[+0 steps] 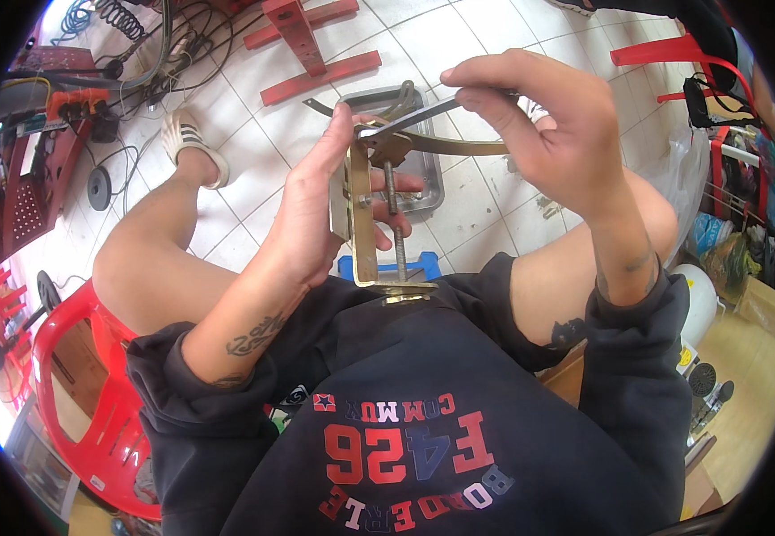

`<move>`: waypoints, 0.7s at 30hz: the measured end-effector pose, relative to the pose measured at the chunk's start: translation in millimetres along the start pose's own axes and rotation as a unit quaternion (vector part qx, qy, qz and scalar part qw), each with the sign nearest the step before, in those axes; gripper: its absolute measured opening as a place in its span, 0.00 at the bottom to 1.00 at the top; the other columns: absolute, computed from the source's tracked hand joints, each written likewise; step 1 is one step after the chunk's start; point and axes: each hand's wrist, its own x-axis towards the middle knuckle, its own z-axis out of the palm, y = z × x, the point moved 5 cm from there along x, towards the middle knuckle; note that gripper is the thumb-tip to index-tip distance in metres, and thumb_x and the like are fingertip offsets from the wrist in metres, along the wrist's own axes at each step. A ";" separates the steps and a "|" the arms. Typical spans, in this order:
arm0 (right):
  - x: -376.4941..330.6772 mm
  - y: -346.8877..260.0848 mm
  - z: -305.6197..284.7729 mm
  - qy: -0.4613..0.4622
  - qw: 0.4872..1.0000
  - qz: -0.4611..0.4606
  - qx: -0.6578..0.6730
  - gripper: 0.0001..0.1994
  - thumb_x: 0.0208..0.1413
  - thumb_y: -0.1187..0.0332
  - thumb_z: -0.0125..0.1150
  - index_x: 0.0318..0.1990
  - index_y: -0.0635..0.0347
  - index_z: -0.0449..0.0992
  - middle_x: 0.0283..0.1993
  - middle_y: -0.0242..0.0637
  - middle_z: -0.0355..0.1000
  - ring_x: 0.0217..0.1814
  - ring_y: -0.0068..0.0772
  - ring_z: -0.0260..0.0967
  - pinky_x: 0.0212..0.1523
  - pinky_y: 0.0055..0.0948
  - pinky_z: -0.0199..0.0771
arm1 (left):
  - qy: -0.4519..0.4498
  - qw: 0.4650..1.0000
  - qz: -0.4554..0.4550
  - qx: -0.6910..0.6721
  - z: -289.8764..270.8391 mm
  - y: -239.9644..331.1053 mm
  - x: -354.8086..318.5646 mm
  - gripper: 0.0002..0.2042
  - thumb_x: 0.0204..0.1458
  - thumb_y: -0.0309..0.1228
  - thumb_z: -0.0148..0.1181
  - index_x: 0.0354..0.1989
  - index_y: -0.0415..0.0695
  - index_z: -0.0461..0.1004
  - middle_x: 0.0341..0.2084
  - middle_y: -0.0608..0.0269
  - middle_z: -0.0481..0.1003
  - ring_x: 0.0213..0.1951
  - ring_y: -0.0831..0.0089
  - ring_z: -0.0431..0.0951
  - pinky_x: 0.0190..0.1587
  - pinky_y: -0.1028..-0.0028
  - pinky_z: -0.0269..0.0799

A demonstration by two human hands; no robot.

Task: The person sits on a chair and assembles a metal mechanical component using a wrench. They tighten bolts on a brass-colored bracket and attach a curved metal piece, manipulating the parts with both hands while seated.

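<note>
My left hand (309,205) is wrapped round a brass-coloured metal bracket (365,241), held upright above my lap. A threaded rod (400,246) runs along inside the bracket, and a curved metal arm (463,146) sticks out from its top to the right. My left thumb points up beside the top end, with the other fingers showing behind the rod. Between thumb and fingers, my right hand (553,121) pinches a flat dark wrench (419,116). The wrench slopes down to the left, its end at the bracket's top joint; the exact contact is too small to make out.
Behind the bracket, a grey metal tray (432,192) lies on the tiled floor, with curved metal strips (398,100) at it. Beyond stands a red steel frame (303,45). A red plastic chair (57,384) is at left, cables (195,54) far left, and a blue stand (423,263) below.
</note>
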 end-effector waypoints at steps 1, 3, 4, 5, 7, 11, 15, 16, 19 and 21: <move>1.0 -2.1 -5.4 0.007 1.000 0.006 -0.004 0.08 0.57 0.80 0.61 0.43 0.65 0.80 0.35 0.35 0.79 0.35 0.23 0.76 0.37 0.21 0.75 | -0.010 1.000 -0.004 -0.011 -1.1 -1.1 1.4 0.37 0.59 0.65 0.36 0.61 0.42 0.61 0.41 0.41 0.76 0.25 0.64 0.78 0.23 0.74 0.74; -2.5 3.1 -18.5 0.085 0.995 0.035 0.044 0.08 0.59 0.79 0.59 0.45 0.65 0.79 0.36 0.35 0.79 0.35 0.23 0.76 0.37 0.21 0.76 | -0.038 0.998 -0.003 -0.055 0.0 2.0 3.2 0.38 0.59 0.66 0.36 0.61 0.42 0.61 0.41 0.41 0.76 0.25 0.64 0.79 0.24 0.73 0.76; -6.1 10.6 -26.9 0.154 0.982 0.055 0.099 0.09 0.60 0.79 0.58 0.47 0.64 0.79 0.37 0.35 0.79 0.35 0.22 0.76 0.37 0.21 0.76 | -0.053 0.995 0.002 -0.089 1.7 7.1 2.3 0.38 0.59 0.66 0.36 0.62 0.42 0.60 0.42 0.39 0.76 0.26 0.63 0.79 0.25 0.73 0.77; -4.5 10.4 -38.5 0.182 0.982 0.036 0.032 0.10 0.62 0.77 0.57 0.49 0.65 0.78 0.38 0.36 0.79 0.35 0.22 0.76 0.36 0.20 0.76 | -0.066 0.990 0.008 -0.123 1.8 10.8 1.6 0.38 0.59 0.65 0.35 0.63 0.42 0.59 0.43 0.38 0.75 0.26 0.63 0.79 0.26 0.73 0.77; -1.2 13.7 -37.3 0.218 0.965 0.109 0.096 0.09 0.62 0.75 0.57 0.49 0.66 0.74 0.34 0.37 0.78 0.30 0.21 0.74 0.33 0.19 0.75 | -0.093 0.980 0.043 -0.169 -0.1 16.1 2.4 0.38 0.60 0.64 0.35 0.65 0.42 0.58 0.44 0.35 0.74 0.28 0.61 0.80 0.27 0.74 0.79; -10.5 27.1 -20.8 0.176 0.944 0.162 0.227 0.08 0.61 0.77 0.58 0.46 0.68 0.77 0.36 0.38 0.79 0.35 0.24 0.77 0.36 0.21 0.78 | -0.131 0.953 0.082 -0.259 -3.1 27.6 2.6 0.42 0.61 0.61 0.36 0.68 0.31 0.49 0.56 0.23 0.62 0.35 0.52 0.78 0.27 0.72 0.81; -12.1 27.7 5.2 0.134 0.935 0.194 0.263 0.07 0.61 0.77 0.58 0.44 0.71 0.78 0.35 0.41 0.79 0.36 0.25 0.78 0.39 0.22 0.80 | -0.134 0.943 0.093 -0.291 -2.6 33.0 -0.2 0.43 0.62 0.61 0.37 0.67 0.28 0.48 0.61 0.21 0.55 0.36 0.55 0.77 0.27 0.72 0.81; -13.5 29.5 10.2 0.130 0.933 0.199 0.270 0.07 0.61 0.77 0.58 0.44 0.71 0.78 0.35 0.41 0.79 0.36 0.25 0.78 0.39 0.22 0.80 | -0.134 0.943 0.097 -0.290 -1.7 33.6 -0.2 0.43 0.61 0.61 0.37 0.67 0.28 0.48 0.61 0.22 0.55 0.36 0.56 0.77 0.27 0.73 0.81; -13.8 25.7 21.4 0.144 0.934 0.192 0.263 0.07 0.60 0.76 0.59 0.44 0.70 0.79 0.35 0.40 0.79 0.36 0.25 0.78 0.39 0.22 0.80 | -0.133 0.942 0.095 -0.295 -0.9 31.2 -3.7 0.43 0.62 0.61 0.37 0.67 0.28 0.49 0.61 0.23 0.56 0.36 0.58 0.77 0.27 0.75 0.80; -14.1 24.2 24.1 0.148 0.942 0.184 0.239 0.08 0.61 0.77 0.59 0.44 0.70 0.79 0.37 0.40 0.79 0.36 0.25 0.78 0.39 0.22 0.80 | -0.120 0.949 0.098 -0.275 -1.2 30.9 -4.1 0.42 0.62 0.61 0.37 0.67 0.28 0.50 0.61 0.24 0.56 0.35 0.59 0.77 0.27 0.75 0.80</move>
